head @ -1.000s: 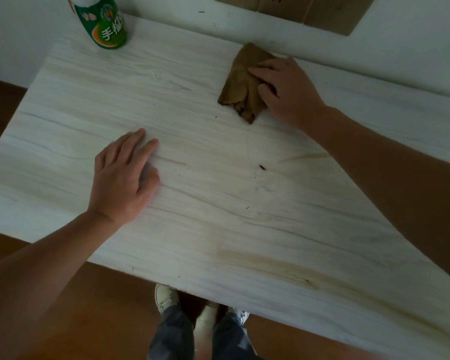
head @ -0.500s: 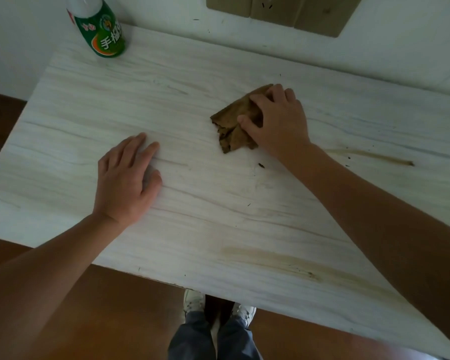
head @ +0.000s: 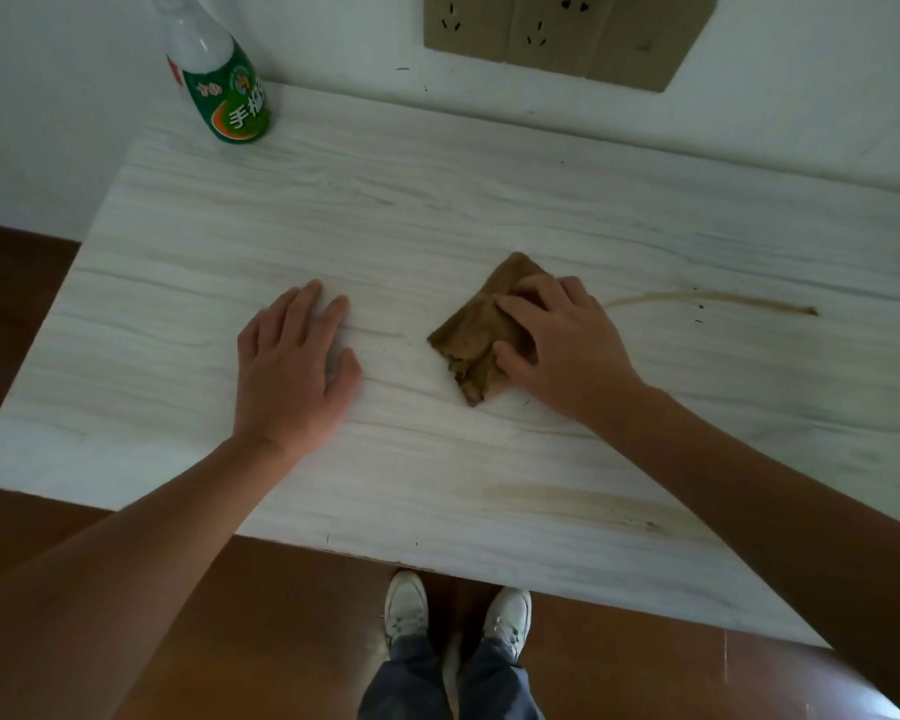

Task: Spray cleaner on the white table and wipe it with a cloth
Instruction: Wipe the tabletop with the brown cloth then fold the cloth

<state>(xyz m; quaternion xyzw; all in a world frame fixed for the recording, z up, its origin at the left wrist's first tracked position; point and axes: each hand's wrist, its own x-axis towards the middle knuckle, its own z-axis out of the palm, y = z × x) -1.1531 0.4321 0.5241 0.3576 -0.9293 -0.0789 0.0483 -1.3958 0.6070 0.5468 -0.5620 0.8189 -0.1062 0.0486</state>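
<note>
Pressing a crumpled brown cloth down onto the white table with the right hand, laying the fingers fairly flat across the soft, wrinkled fabric and setting the thumb on its near part, without closing round it. Resting the left hand open and palm-down on the bare tabletop just left of the cloth and apart from it, holding the fingers straight and close together. Working at about the middle of a smooth rectangular top, printed with pale grey and beige wood-grain lines running side to side. Covering the right part of the cloth, bunched into a rough diamond with a ragged near corner. Showing a thin brown streak trailing off to the right of the hand, and a broader, fainter tan smear near the front edge. Standing upright at the far left corner: a rounded plastic bottle, clear-white above and wrapped in a glossy green label with an orange swoosh, reading 手 in white, the next character being partly turned away. Facing a white wall with a tan panel of sockets. Standing in white lace-up shoes on a brown floor.
</note>
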